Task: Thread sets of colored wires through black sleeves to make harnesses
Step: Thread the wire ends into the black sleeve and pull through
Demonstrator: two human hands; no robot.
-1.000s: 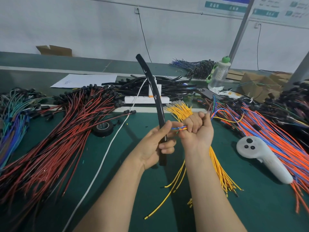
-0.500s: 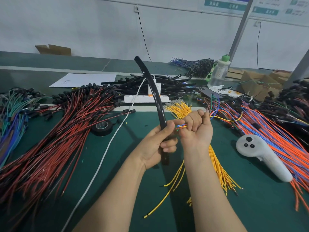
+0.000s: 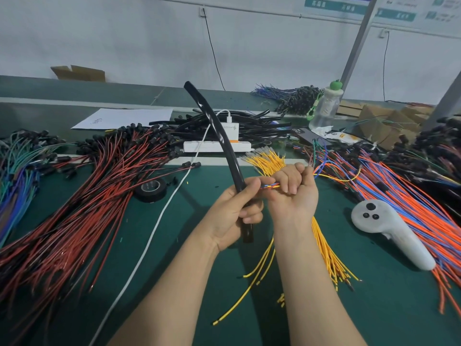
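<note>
My left hand (image 3: 234, 211) grips a long black sleeve (image 3: 214, 131) near its lower end; the sleeve rises and curves away to the upper left. My right hand (image 3: 294, 193) is fisted round a small set of coloured wires (image 3: 270, 186), whose blue, red and yellow ends poke out toward my left fingers. The rest of that set trails from the fist to the right (image 3: 331, 171). Both hands hover together above the green mat (image 3: 174, 245), over a pile of yellow wires (image 3: 326, 255).
Red-and-black wires (image 3: 82, 196) cover the left of the mat, orange and blue wires (image 3: 409, 201) the right. A roll of black tape (image 3: 151, 189), a white cable (image 3: 152, 231), a white controller (image 3: 389, 226), a power strip (image 3: 214, 146), spare black sleeves (image 3: 257, 123) and a bottle (image 3: 324, 108) lie around.
Both hands hold the same grips and have barely shifted; the wire ends stay close to my left fingers beside the sleeve.
</note>
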